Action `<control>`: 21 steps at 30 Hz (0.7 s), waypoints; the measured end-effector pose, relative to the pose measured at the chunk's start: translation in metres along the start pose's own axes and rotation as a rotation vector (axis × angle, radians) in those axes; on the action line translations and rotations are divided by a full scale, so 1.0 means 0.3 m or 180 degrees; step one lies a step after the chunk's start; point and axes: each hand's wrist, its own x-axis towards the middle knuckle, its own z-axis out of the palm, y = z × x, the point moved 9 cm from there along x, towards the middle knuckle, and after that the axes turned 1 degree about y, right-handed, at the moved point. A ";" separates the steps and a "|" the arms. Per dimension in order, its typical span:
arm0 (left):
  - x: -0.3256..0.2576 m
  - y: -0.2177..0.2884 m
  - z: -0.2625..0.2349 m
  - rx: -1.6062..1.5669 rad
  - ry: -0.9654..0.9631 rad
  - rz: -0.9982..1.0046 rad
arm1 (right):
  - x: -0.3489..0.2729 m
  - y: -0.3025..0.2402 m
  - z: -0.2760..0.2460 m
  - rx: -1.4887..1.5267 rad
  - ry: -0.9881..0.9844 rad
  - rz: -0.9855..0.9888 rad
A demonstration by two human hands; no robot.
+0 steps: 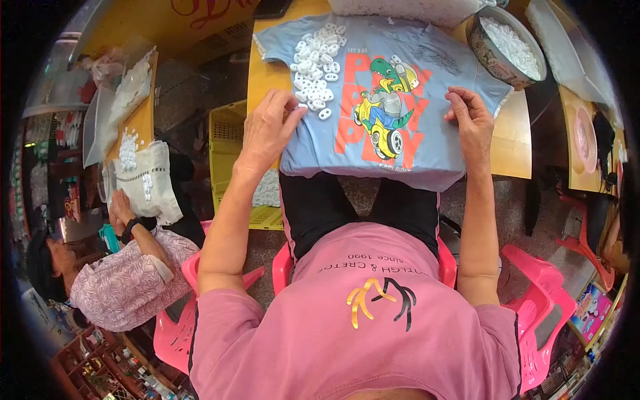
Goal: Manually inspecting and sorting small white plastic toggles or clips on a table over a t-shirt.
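Observation:
A light blue T-shirt with a cartoon dinosaur print lies spread over the table before me. On its left side is a loose pile of small white oval plastic pieces, each with two dark holes. My left hand is at the lower left edge of this pile, its thumb and forefinger closing on one white piece. Over the shirt's right side, apart from the pile, my right hand is held with fingers curled and thumb against the fingertips. Whatever they pinch, if anything, is too small to name.
A round patterned tub full of white pieces stands at the far right, beside a clear plastic bag. Left of the table is a yellow crate. Another person sits at the left, hands over a pale cloth.

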 end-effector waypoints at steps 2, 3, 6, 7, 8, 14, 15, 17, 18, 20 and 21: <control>0.002 -0.002 -0.013 -0.0037 0.0219 -0.0127 | 0.010 -0.002 0.000 0.0026 0.0019 -0.0034; -0.006 0.005 -0.011 -0.0039 0.0219 -0.0126 | 0.004 -0.003 0.000 0.0024 0.0020 -0.0034; -0.028 0.024 -0.012 -0.0039 0.0250 -0.0082 | -0.010 -0.005 0.000 0.0014 0.0029 -0.0004; -0.036 0.026 -0.015 -0.0090 0.0313 -0.0078 | -0.011 -0.007 0.002 0.0022 0.0020 0.0006; -0.044 0.028 -0.020 -0.0140 0.0375 -0.0074 | -0.012 -0.008 0.004 0.0030 0.0011 0.0017; -0.080 0.017 0.007 -0.2712 0.0437 -0.0890 | -0.008 -0.014 0.003 0.0111 0.0009 -0.0103; -0.078 0.037 0.002 -0.2724 0.0431 -0.0874 | -0.008 -0.013 0.000 0.0101 0.0024 -0.0113; -0.066 0.097 0.010 -0.3326 0.0223 -0.0722 | -0.008 -0.012 -0.001 0.0031 -0.0011 -0.0137; -0.062 0.121 0.015 -0.3348 0.0201 -0.0700 | -0.008 -0.011 -0.005 0.0011 0.0019 -0.0144; -0.051 0.174 0.038 -0.3839 0.0116 -0.0687 | -0.008 -0.011 -0.003 0.0046 0.0020 -0.0167; -0.046 0.200 0.044 -0.3863 0.0085 -0.0664 | -0.008 -0.011 -0.007 0.0023 0.0056 -0.0174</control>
